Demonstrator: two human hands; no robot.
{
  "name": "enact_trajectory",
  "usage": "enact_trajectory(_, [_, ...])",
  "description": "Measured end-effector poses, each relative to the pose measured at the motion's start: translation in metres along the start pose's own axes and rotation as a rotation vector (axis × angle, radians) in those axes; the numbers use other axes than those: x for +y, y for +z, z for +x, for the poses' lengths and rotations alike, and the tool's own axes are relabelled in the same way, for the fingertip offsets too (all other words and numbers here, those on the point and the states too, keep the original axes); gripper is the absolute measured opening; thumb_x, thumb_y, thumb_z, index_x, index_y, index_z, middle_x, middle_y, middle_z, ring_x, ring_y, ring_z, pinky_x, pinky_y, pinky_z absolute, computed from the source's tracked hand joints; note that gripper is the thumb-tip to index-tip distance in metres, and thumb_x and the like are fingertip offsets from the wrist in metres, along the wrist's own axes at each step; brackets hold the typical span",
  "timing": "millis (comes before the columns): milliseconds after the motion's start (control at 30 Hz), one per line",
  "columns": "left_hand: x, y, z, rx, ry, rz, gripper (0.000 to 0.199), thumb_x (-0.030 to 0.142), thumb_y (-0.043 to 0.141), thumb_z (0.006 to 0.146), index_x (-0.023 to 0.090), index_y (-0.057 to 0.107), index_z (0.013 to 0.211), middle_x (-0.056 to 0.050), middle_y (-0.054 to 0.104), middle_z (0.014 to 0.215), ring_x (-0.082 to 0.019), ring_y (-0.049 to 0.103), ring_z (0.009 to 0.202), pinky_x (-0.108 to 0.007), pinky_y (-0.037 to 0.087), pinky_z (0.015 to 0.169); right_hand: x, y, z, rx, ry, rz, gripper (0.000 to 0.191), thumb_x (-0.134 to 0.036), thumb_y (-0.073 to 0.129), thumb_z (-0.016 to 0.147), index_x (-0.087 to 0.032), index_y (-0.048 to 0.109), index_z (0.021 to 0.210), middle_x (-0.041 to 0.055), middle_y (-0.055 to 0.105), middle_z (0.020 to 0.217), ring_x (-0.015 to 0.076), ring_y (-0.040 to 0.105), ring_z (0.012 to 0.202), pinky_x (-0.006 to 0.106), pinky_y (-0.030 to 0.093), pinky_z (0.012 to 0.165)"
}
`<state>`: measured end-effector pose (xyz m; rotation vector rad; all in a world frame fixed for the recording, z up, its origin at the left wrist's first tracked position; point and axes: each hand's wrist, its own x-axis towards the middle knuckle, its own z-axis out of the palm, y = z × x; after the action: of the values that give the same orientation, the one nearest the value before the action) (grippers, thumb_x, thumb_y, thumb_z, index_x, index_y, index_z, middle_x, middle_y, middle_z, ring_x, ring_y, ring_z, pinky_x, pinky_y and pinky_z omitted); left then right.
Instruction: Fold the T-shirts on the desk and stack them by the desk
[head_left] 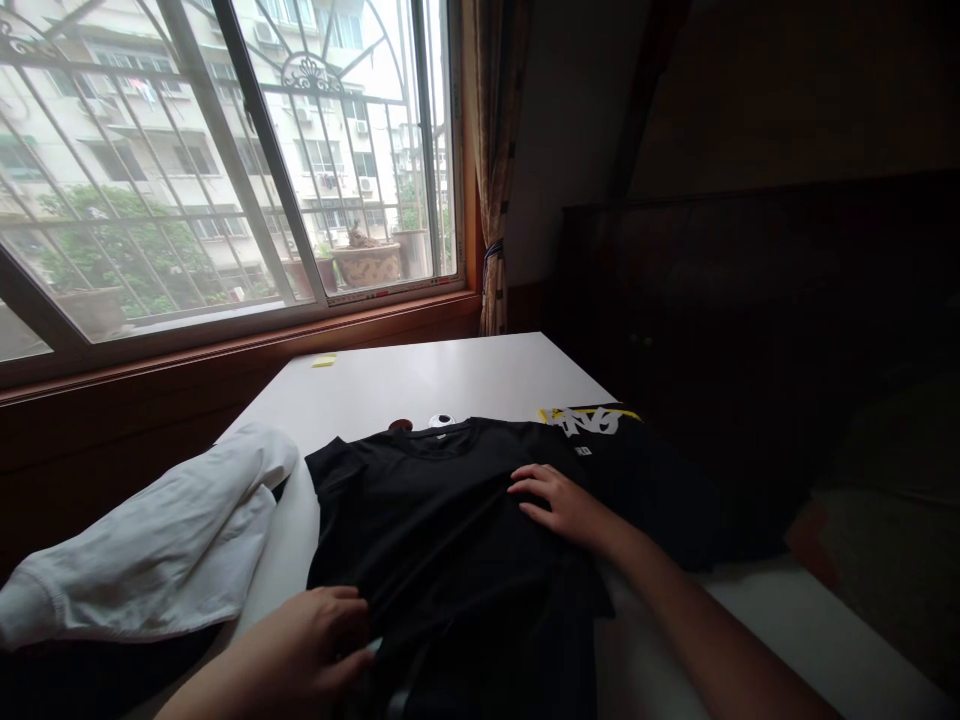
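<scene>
A black short-sleeved T-shirt (420, 510) lies spread on the white table (420, 375), its neckline toward the window. My left hand (334, 630) is at the shirt's near left side, with curled fingers closed on the dark cloth; the fingertips are partly hidden in shadow. Farther right, my right hand (555, 503) rests palm down on the shirt below its right shoulder. Its fingers are stretched out and a little apart, holding nothing.
White clothing (165, 540) is heaped along the table's left side. To the right lies a dark garment with white and yellow print (592, 420). Beyond the neckline sit a round black-and-white item (442, 421) and a brown round one (401, 425). A barred window (225, 160) stands behind.
</scene>
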<state>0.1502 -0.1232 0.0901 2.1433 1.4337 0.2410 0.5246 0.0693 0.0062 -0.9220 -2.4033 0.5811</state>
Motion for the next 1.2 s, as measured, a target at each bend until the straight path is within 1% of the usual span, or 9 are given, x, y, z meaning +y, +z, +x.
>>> enact_trajectory(167, [0.014,-0.014,-0.032,-0.22,-0.151,-0.087,0.023,0.044,0.064,0.091,0.04,0.075,0.111,0.003,0.078,0.101,-0.022,0.074,0.088,-0.026,0.057,0.075,-0.002,0.002,-0.001,-0.026,0.008,-0.026,0.036,-0.038,0.066,0.093,-0.03,0.07,0.128,0.0067,0.059,0.145,0.029,0.051,0.137,0.05,0.038,0.118])
enact_trajectory(300, [-0.013,-0.014,-0.028,-0.022,-0.288,0.111,0.044,0.047,0.058,0.094,0.036,0.063,0.136,-0.004,0.074,0.125,-0.028,0.072,0.109,-0.038,0.057,0.096,-0.005,0.001,-0.001,-0.114,0.026,-0.125,0.059,-0.057,0.068,0.089,-0.032,0.06,0.142,0.0066,0.048,0.156,0.0328,0.042,0.145,0.056,0.026,0.123])
enact_trajectory(367, [-0.023,-0.012,-0.013,0.097,-0.345,0.303,0.044,0.041,0.053,0.096,0.027,0.064,0.137,-0.01,0.071,0.128,-0.032,0.07,0.113,-0.047,0.054,0.1,-0.006,0.001,-0.002,-0.147,0.032,-0.16,0.065,-0.063,0.066,0.088,-0.032,0.057,0.145,0.0067,0.045,0.159,0.033,0.039,0.147,0.055,0.025,0.124])
enact_trajectory(433, [-0.024,-0.007,0.01,0.168,-0.269,0.426,0.042,0.036,0.051,0.097,0.024,0.065,0.135,-0.012,0.068,0.132,-0.033,0.067,0.117,-0.051,0.052,0.103,-0.006,0.001,-0.002,-0.154,0.031,-0.175,0.065,-0.064,0.065,0.088,-0.032,0.057,0.145,0.0065,0.044,0.159,0.0328,0.039,0.147,0.054,0.027,0.124])
enact_trajectory(533, [-0.014,0.006,0.055,0.157,0.003,0.366,0.046,0.039,0.051,0.1,0.027,0.057,0.144,-0.008,0.055,0.151,-0.028,0.055,0.135,-0.044,0.045,0.113,-0.006,0.002,-0.002,-0.126,0.011,-0.177,0.059,-0.06,0.065,0.091,-0.031,0.06,0.142,0.0068,0.047,0.157,0.0313,0.041,0.146,0.05,0.032,0.122])
enact_trajectory(633, [-0.014,0.022,0.101,0.183,-0.035,0.444,0.055,0.047,0.049,0.102,0.023,0.048,0.151,-0.011,0.039,0.162,-0.035,0.035,0.149,-0.057,0.033,0.12,-0.006,0.002,-0.001,-0.072,-0.024,-0.191,0.046,-0.049,0.061,0.096,-0.029,0.064,0.137,0.0073,0.054,0.151,0.0283,0.047,0.141,0.046,0.038,0.119])
enact_trajectory(767, [-0.047,0.029,0.138,0.251,-0.221,0.513,0.059,0.052,0.038,0.105,0.022,0.041,0.156,-0.01,0.029,0.166,-0.034,0.024,0.154,-0.059,0.026,0.122,-0.002,-0.003,0.0,0.074,0.035,-0.333,0.036,-0.028,0.058,0.095,-0.027,0.068,0.13,0.0068,0.063,0.138,0.0262,0.055,0.129,0.043,0.044,0.112])
enact_trajectory(967, [-0.113,0.014,0.142,0.368,-0.358,0.581,0.057,0.047,0.038,0.106,0.021,0.041,0.156,-0.01,0.031,0.165,-0.03,0.026,0.154,-0.053,0.022,0.124,0.015,-0.018,-0.004,0.217,0.294,-0.561,0.048,-0.014,0.055,0.086,-0.024,0.065,0.132,0.0089,0.066,0.126,0.0275,0.061,0.112,0.04,0.051,0.098])
enact_trajectory(1200, [-0.132,0.007,0.14,0.355,-0.302,0.596,0.056,0.046,0.039,0.105,0.023,0.041,0.156,-0.008,0.031,0.166,-0.029,0.025,0.154,-0.052,0.023,0.123,0.023,-0.024,-0.007,0.233,0.396,-0.553,0.036,-0.018,0.058,0.086,-0.023,0.068,0.12,0.0079,0.069,0.111,0.027,0.063,0.105,0.036,0.051,0.089])
